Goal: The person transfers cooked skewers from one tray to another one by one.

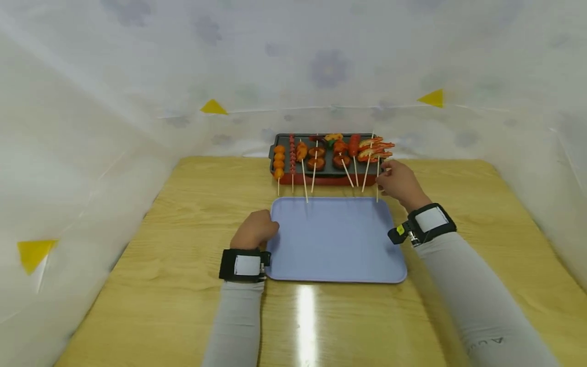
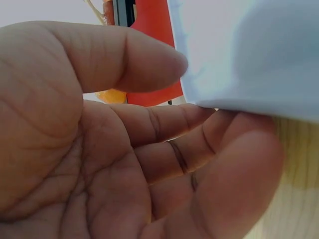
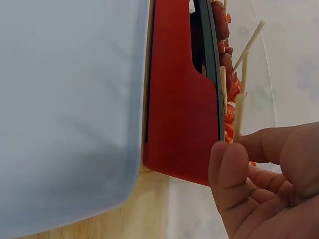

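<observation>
My left hand [image 1: 255,229] grips the left rim of a pale blue tray [image 1: 337,239], with the thumb above the edge and fingers beneath it, as the left wrist view shows. My right hand [image 1: 401,184] is at the right end of a toy grill with a red base [image 1: 331,181] and dark top. Its thumb and fingertips pinch the wooden stick [image 3: 239,112] of a skewer. That stick leads up to orange-red prawns [image 1: 379,154] on the grill's right side.
Other skewers lie across the grill: orange balls [image 1: 278,164], a thin red one [image 1: 292,153], brown round slices [image 1: 316,164] and a red sausage [image 1: 354,145]. Their sticks overhang the front. Floral sheeting [image 1: 330,71] with yellow triangles [image 1: 213,107] surrounds the wooden table [image 1: 192,224].
</observation>
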Motion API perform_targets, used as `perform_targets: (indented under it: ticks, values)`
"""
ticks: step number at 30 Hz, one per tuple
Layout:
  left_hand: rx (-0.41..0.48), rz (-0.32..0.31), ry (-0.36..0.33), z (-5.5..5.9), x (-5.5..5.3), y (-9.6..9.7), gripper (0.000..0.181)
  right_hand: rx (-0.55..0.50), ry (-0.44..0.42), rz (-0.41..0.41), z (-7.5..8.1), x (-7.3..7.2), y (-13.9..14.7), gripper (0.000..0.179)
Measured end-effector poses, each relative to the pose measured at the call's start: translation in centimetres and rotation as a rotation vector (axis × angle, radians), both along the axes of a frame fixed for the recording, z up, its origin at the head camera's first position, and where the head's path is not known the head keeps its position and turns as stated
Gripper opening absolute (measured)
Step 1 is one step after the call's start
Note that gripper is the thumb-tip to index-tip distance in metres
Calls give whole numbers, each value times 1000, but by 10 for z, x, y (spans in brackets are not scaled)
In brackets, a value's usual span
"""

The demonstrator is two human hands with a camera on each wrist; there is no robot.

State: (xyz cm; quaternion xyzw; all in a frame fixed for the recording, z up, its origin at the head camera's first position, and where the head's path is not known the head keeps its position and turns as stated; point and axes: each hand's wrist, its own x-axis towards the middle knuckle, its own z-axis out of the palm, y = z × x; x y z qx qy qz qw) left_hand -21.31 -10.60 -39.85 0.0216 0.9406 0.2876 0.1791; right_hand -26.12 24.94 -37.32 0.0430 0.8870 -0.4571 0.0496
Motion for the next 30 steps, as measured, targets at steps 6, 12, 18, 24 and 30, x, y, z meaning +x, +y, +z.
perform_targets:
  ticks: [6, 12, 18, 24, 30]
  values:
    - [6, -3, -29, 0, -1, -6, 18, 50, -24, 53, 4, -11, -3, 58]
    - [-20, -13, -45, 1, -3, -2, 19, 80, -28, 93, 9, -12, 7, 14]
    - [-21, 6, -59, 2, -2, -1, 17, 76, -98, 175, 20, -11, 16, 17]
    - [-20, 14, -64, 2, -2, -1, 17, 119, -147, 192, 30, -12, 20, 55]
    - [-27, 20, -70, 2, -3, 0, 18, 120, -154, 200, 34, -9, 24, 55]
